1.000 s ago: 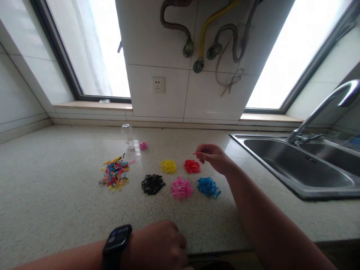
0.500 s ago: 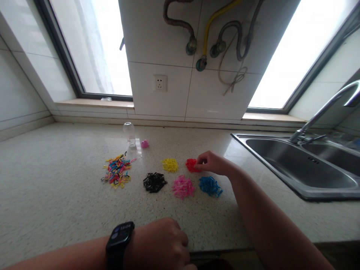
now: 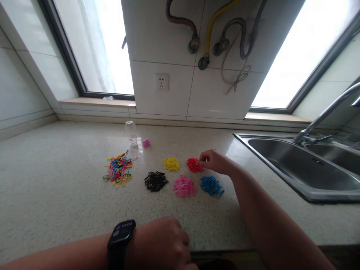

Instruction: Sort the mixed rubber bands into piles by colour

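Note:
My right hand (image 3: 213, 161) reaches to the right edge of a pile of small red rubber bands (image 3: 194, 165). Its thumb and fingers are pinched together at the bands. Whether a band sits between the fingertips is too small to tell. By the counter's front edge, my left hand (image 3: 164, 242) lies curled in a loose fist, its palm hidden. Sorted piles of yellow rubber bands (image 3: 171, 164), black rubber bands (image 3: 156, 181), pink rubber bands (image 3: 184, 186) and blue rubber bands (image 3: 212, 186) lie between the hands. Further left is a mixed-colour heap of rubber bands (image 3: 119, 168).
A clear bottle (image 3: 131, 133) stands upside down behind the mixed heap, beside a pink cap (image 3: 146, 142). On the right, a steel sink (image 3: 295, 187) with a faucet (image 3: 323, 116) is set into the speckled counter (image 3: 70, 198). A tiled wall (image 3: 160, 101) bounds the back.
The view has shifted slightly. My right hand has drawn back a little to the right, so more of the red pile shows. My left hand stays in place.

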{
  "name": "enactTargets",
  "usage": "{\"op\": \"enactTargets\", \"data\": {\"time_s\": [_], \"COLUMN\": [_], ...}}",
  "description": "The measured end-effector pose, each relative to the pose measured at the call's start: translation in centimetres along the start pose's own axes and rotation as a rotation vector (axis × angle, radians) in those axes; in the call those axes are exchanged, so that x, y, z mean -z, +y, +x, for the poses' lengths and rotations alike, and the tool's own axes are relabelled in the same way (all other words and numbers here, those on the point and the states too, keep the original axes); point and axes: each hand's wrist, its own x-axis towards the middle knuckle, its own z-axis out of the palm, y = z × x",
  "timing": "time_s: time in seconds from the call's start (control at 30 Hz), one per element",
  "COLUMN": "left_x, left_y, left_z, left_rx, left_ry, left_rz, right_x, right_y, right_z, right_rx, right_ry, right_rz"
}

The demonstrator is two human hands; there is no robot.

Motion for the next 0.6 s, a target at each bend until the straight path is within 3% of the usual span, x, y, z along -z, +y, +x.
{"op": "enactTargets", "data": {"time_s": [0.23,0.47,0.6], "left_x": [-0.5,0.0,1.3], "left_y": [0.0,-0.4,-1.5], "left_z": [-0.3,-0.5,-0.6], "left_rx": [0.009,-0.001,0.078], "left_ry": [0.005,0.039,0.145], "left_rz": [-0.018,-0.048,0.009], "right_x": [-1.3,-2.2,-2.0], "right_y": [2.5,4.6,4.7], "right_z": [1.4,2.5,2.7], "right_rx": [-0.106,-0.173,-0.168], "right_ry": [0.208,0.229,0.199], "right_rz": [0.028,0.127,0.113]}}
